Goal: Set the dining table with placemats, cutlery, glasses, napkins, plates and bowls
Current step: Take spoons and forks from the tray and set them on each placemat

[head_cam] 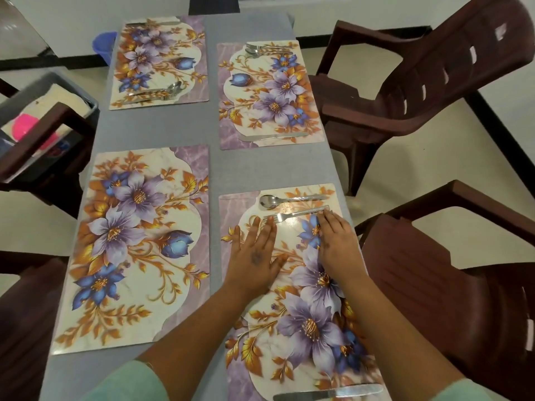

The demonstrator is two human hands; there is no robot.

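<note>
You faced a grey table (162,131); its four placemats (136,244) carried purple and blue flowers with orange-gold leaves on cream, edged in purple marble; the cutlery, such as the fork (295,214), was silver; the chairs (428,82) were dark brown; a grey bin (58,82) held something pink (26,125); your sleeves (133,380) were pale green.

Even indoor light, glare on near placemat (292,224), wide-angle bending, soft edges.

Left hand (256,257) lies flat (fingers spread); right hand (337,241) rests palm-down.
</note>
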